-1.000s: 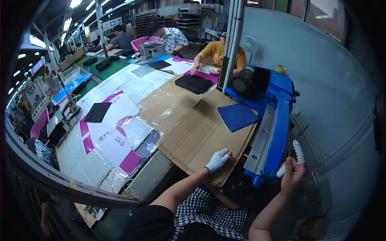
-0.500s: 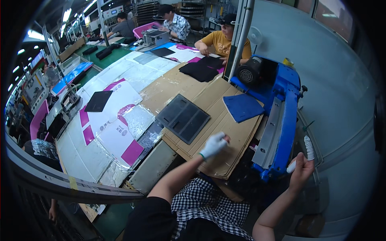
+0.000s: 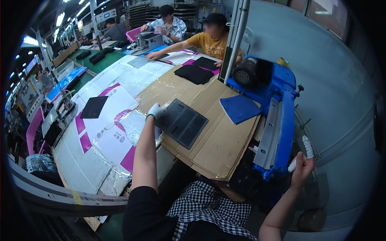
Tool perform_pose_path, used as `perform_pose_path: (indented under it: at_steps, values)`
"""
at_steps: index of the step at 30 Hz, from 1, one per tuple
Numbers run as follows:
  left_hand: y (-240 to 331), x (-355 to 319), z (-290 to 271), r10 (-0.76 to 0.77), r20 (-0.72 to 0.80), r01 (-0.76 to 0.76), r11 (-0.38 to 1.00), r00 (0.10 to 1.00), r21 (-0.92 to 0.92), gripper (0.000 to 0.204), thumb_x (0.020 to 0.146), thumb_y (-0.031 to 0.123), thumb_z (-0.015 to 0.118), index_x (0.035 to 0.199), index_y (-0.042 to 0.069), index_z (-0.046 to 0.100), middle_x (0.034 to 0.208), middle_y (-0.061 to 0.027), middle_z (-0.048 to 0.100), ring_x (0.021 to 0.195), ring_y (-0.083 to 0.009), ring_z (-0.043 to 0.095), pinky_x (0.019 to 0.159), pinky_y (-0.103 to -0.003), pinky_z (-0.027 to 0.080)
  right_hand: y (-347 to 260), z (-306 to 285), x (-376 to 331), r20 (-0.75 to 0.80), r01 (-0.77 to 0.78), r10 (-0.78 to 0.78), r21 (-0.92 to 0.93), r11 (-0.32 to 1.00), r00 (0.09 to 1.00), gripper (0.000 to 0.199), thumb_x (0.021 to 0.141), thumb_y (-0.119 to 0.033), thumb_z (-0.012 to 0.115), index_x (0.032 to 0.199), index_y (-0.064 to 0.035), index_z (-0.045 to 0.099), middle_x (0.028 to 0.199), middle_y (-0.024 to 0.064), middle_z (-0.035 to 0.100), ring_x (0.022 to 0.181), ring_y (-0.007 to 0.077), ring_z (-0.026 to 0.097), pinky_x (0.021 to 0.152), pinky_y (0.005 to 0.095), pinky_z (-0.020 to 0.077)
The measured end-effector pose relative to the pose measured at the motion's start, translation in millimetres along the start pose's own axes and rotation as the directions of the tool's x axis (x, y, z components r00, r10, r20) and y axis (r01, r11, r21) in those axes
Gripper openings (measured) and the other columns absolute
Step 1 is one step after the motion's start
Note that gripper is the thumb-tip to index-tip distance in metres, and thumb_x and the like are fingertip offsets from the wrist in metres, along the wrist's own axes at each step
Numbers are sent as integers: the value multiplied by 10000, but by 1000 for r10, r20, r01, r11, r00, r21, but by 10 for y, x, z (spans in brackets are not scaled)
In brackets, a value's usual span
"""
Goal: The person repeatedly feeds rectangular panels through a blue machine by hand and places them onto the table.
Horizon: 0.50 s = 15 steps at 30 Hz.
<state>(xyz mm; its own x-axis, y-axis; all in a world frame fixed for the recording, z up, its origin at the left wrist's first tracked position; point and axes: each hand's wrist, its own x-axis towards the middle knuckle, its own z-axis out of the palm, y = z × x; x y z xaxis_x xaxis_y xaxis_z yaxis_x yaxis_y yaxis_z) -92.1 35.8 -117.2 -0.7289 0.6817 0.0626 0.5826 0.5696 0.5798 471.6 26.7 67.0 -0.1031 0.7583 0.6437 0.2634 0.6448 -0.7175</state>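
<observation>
My left hand, in a white glove with a green cuff, is at the left edge of a dark, flat, rectangular panel with slots and lines on it. Its fingers are blurred against the panel, so I cannot make out a grip. The panel lies on stacked brown cardboard. At the right, my right hand is raised beside the blue machine. White wrapping covers its forefinger and thumb, which stand apart with nothing between them. A dark blue flat piece lies on the cardboard near the machine.
Black flat pieces lie farther back before a co-worker in a yellow shirt. Another dark sheet rests on the white and magenta table cover. A metal post stands behind the cardboard. A metal rail crosses the lower left.
My left hand has moved forward and left, from over the cardboard's near part to the panel's left edge. My right hand stays about where it was. The yellow-shirted co-worker has stretched an arm across the table.
</observation>
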Motion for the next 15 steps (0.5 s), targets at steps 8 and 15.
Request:
perform_pose_path:
  at_steps: [8, 15]
  values:
    - [-265, -762, -537, 241, 406, 95, 752, 881, -653, 406, 797, 113, 582, 1143, -71, 473, 945, -106, 580, 741, -142, 529, 668, -234, 429, -146, -27, 59, 65, -38, 40, -30, 999, 997, 351, 893, -235, 530, 1140, 2, 452, 645, 18, 526, 528, 66, 434, 531, 180, 347]
    - [885, -824, -878, 423, 243, 3, 494, 873, -869, 483, 797, 109, 594, 1221, -61, 437, 967, -111, 578, 787, -133, 532, 711, -210, 415, -25, -170, 403, 162, -186, 129, 415, 891, 978, 738, 860, -499, 465, 1343, 19, 257, 1115, 166, 540, 986, 184, 542, 808, 287, 420]
